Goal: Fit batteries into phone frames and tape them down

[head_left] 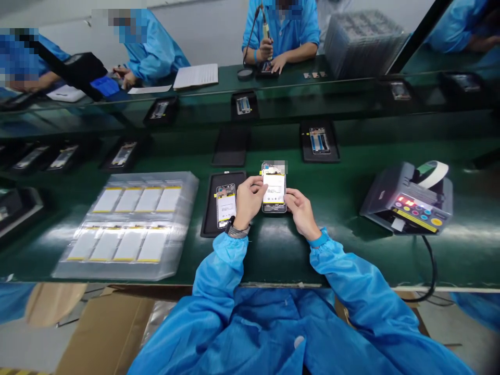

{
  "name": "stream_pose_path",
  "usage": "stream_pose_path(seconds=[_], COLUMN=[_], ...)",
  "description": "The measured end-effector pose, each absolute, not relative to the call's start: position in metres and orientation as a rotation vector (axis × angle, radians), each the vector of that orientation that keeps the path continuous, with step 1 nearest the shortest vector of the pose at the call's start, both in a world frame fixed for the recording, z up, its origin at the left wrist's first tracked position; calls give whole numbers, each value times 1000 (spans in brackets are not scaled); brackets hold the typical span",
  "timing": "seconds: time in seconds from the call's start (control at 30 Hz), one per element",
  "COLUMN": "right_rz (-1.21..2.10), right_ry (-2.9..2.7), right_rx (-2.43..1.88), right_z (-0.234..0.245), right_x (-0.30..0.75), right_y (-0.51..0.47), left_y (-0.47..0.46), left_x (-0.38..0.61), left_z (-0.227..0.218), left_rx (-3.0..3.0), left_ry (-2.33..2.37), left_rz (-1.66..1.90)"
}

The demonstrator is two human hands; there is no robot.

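An open phone frame with a white battery (274, 188) is held above the green belt (344, 203) between both hands. My left hand (247, 201) grips its left edge, thumb on the battery. Fingers of my right hand (300, 208) close on its lower right corner. Just left of my left hand, a second phone frame (226, 204) lies in a black tray (211, 208).
A clear tray of white batteries (128, 224) sits at the left. A grey tape dispenser (408, 200) with lit buttons stands at the right, its cable trailing off the edge. More black trays with phones lie further along the belt. Other workers in blue sit across.
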State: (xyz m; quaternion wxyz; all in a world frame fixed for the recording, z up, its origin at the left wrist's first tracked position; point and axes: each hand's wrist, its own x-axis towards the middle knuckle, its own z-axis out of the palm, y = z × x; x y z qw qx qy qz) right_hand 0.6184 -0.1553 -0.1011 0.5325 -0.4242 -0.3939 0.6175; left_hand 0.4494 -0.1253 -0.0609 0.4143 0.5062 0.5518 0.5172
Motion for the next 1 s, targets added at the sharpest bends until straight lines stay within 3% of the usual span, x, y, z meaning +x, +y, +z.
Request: stream_pose_path(seconds=[0.2, 0.4, 0.6, 1.0], right_rz=[1444, 1456, 1266, 1245], right_ry=[-965, -977, -954, -1046], right_rx=[-1013, -1019, -1166, -1135], right_z=[-94, -91, -92, -89], right_x=[621, 623, 629, 609], right_y=[-158, -156, -141, -163], left_y=[-134, -128, -138, -153], left_x=[452, 446, 462, 495], left_z=[-55, -75, -86, -89], left_rx=[1556, 1143, 1147, 1154], left_ry=[1588, 1154, 1019, 1373], left_rz=[1390, 1236, 1152, 1261])
